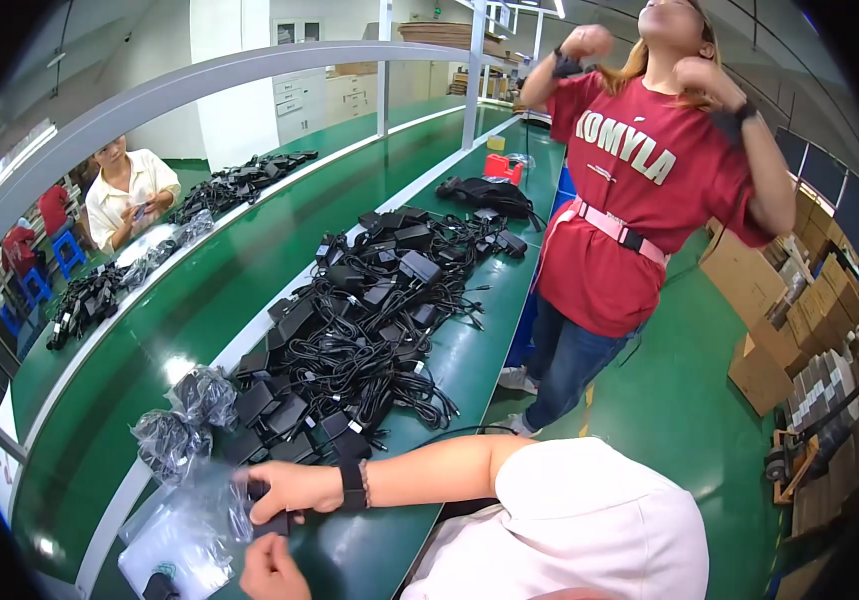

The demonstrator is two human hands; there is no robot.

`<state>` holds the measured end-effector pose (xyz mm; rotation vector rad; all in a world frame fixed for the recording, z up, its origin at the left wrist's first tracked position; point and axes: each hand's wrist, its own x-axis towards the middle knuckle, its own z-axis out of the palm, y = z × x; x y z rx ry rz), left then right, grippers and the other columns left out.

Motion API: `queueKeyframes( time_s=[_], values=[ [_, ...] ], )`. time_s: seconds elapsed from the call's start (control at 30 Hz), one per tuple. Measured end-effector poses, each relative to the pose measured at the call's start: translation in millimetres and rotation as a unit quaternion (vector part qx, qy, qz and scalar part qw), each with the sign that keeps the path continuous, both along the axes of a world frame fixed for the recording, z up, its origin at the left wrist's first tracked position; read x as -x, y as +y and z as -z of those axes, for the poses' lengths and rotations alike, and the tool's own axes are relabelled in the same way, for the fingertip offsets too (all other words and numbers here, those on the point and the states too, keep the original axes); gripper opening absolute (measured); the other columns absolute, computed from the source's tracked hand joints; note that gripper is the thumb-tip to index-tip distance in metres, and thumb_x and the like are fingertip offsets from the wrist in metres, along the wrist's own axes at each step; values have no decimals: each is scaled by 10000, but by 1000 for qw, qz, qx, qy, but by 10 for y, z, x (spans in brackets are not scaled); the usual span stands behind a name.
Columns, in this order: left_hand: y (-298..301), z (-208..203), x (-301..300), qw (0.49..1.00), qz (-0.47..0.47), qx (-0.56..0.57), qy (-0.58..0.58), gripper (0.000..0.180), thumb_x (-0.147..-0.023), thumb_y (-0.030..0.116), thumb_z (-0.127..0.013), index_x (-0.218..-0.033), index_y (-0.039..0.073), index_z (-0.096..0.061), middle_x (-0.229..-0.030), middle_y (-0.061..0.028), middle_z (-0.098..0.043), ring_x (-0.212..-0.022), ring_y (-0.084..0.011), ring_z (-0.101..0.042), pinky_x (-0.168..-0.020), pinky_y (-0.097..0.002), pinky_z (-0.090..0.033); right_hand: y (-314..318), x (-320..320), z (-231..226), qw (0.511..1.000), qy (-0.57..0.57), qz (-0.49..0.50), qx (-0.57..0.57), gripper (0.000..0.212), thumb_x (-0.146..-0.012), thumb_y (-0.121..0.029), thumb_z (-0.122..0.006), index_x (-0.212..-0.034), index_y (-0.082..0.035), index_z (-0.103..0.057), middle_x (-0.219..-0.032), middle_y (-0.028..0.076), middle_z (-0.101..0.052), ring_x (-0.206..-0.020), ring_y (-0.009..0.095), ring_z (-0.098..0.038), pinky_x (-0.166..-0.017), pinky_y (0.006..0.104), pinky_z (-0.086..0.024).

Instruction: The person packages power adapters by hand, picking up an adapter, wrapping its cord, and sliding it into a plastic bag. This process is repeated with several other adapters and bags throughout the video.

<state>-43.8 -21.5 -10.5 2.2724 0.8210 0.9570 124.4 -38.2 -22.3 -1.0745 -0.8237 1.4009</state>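
Observation:
My right hand (pixel 298 487), with a black band at the wrist, is closed around a black power adapter (pixel 272 525) at the near end of the bench. Just below it is my left hand (pixel 272 572), its fingers curled together close to the adapter; what they pinch, if anything, is hidden. Clear plastic bags (pixel 165 548) lie to the left of both hands. A small black piece (pixel 160 588) rests on them at the lower edge. Beyond my right hand spreads a large pile of black adapters with cables (pixel 350 340). Bagged adapters (pixel 175 447) sit left of that pile.
A green conveyor belt (pixel 185 310) runs alongside the bench, behind a pale rail. Another person in a red shirt (pixel 630 170) stands right of the bench, arms raised. A person in a pale shirt (pixel 130 190) works across the belt. Cardboard boxes (pixel 745 275) stand at right.

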Motion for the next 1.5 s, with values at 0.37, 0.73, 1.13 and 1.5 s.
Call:
queueKeyframes(
  time_s=[0.37,0.73,1.13,1.5],
  values=[
    [49,154,31,995,-15,-34,-95,251,-718,182,-738,-706,27,-541,-539,-24,-438,-466,-116,-353,-453,-266,-346,-104,72,-80,970,-226,18,-90,815,-679,-124,-616,-1386,-75,-214,-802,66,-543,-567,102,-490,-493,238,-418],
    [86,18,-61,970,-20,-233,-68,292,-684,184,-764,-892,25,-633,-704,-91,-517,-615,-207,-506,-567,-317,-435,-201,0,-79,940,-315,21,-132,820,-683,-86,-605,-1384,-50,-183,-708,122,-543,-587,175,-528,-539,286,-427],
    [95,122,-7,994,-55,36,-87,217,-774,136,-683,-879,-25,-583,-859,-120,-577,-750,-218,-550,-667,-271,-458,-144,113,153,923,-323,55,-200,824,-661,-139,-672,-1340,27,-236,-858,148,-591,-766,218,-590,-693,304,-463],
    [266,420,-152,998,-5,-68,-6,119,-831,39,-576,-892,-61,-592,-790,-149,-585,-727,-270,-559,-676,-334,-447,-48,-35,403,978,-167,97,-77,774,-619,-119,-687,-1295,35,-342,-800,144,-598,-603,152,-575,-522,274,-471]
  ],
)
